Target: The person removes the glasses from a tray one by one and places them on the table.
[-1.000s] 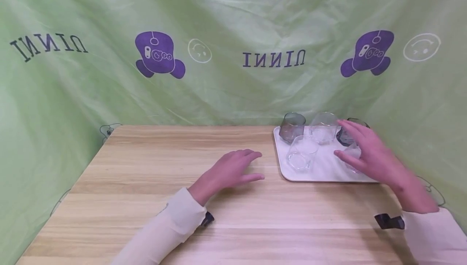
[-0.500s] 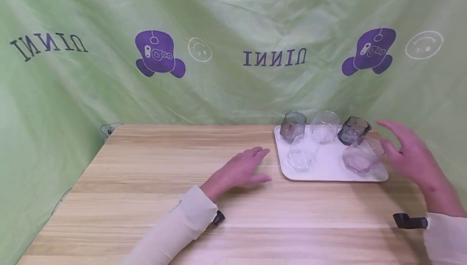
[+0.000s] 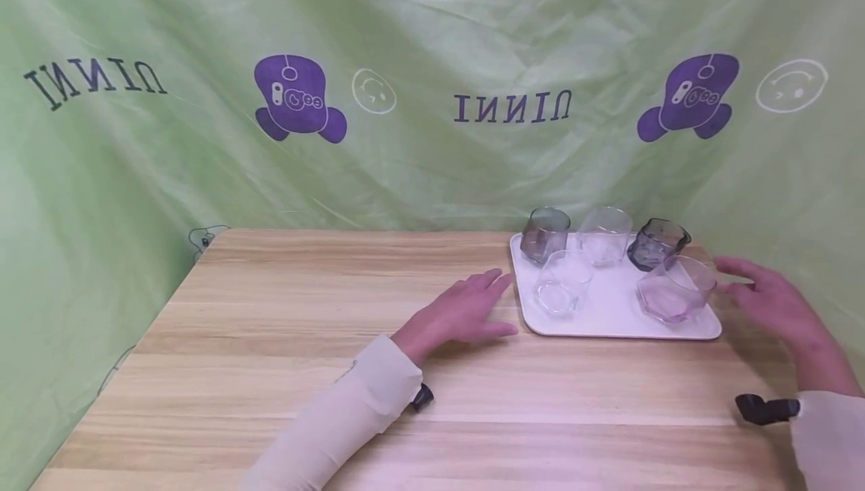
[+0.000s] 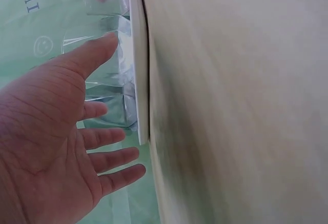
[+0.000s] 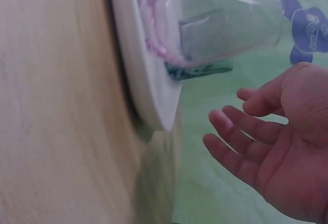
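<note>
Green cloth [image 3: 432,168] printed with purple figures and mirrored lettering hangs behind a pale wooden counter [image 3: 304,371] and wraps round its sides. Toward the far right of the counter lies a white tray [image 3: 608,318] with rounded corners, and five glasses stand on it. At the back of the tray, from left to right, are a grey glass [image 3: 543,234], a clear glass [image 3: 604,233] and a dark glass [image 3: 654,243] that tilts to one side. In front of them stand a second clear glass [image 3: 562,284] near the tray's left edge and a pale pink faceted glass [image 3: 676,289] at the front right corner, also tilted.

The left hand [image 3: 462,312] rests palm down on the counter just beside the tray's left edge, its fingers [image 3: 496,281] straight and spread, holding nothing. In the left wrist view the same hand [image 4: 56,147] shows an open palm with the thumb stretched toward the tray [image 4: 138,70]; whether it touches the rim cannot be told.

The right hand [image 3: 770,303] hovers just beyond the tray's right edge, near the pink glass, with its fingers [image 3: 733,266] relaxed and slightly bent, gripping nothing. The right wrist view shows this hand [image 5: 282,147] apart from the tray [image 5: 148,80], with a gap between the fingertips and the rim, and the pink glass [image 5: 215,24] standing at the tray's corner.

Cream sleeves [image 3: 338,423] cover both forearms.
</note>
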`<action>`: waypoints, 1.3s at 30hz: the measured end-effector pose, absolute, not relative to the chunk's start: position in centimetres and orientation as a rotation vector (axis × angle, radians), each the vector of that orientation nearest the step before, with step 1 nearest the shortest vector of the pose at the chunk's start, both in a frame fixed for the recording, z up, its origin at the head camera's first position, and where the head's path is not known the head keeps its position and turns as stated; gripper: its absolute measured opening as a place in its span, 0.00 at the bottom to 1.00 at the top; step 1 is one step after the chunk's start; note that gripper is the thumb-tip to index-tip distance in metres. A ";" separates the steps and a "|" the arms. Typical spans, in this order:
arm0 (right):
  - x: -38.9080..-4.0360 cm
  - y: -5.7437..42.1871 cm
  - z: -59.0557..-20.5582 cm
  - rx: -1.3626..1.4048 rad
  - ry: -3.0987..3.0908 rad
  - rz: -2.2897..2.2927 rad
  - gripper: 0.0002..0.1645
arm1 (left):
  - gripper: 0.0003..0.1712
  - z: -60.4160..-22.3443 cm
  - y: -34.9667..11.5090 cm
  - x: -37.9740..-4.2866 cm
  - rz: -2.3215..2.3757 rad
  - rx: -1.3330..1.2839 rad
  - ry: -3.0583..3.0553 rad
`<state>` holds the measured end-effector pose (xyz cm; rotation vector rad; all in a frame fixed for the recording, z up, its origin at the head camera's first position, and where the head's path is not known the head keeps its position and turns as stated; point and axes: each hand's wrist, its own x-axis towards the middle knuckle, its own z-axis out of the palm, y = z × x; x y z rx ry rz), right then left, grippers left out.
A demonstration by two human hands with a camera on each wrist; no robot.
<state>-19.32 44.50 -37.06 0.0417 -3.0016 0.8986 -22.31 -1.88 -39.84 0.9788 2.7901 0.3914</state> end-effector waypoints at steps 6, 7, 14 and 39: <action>-19.9 45.4 -38.4 0.146 -3.081 0.889 0.29 | 0.52 -40.1 -1.1 -23.0 0.416 0.957 2.775; -19.9 45.5 -38.6 0.157 -3.090 0.888 0.29 | 0.52 -40.2 -1.0 -23.1 0.417 0.958 2.773; -19.9 46.1 -39.5 0.154 -3.119 0.971 0.31 | 0.51 -40.1 0.3 -23.9 0.429 0.973 2.707; -20.9 46.1 -39.7 0.117 -3.149 1.005 0.30 | 0.46 -40.4 1.6 -23.7 0.352 0.908 2.698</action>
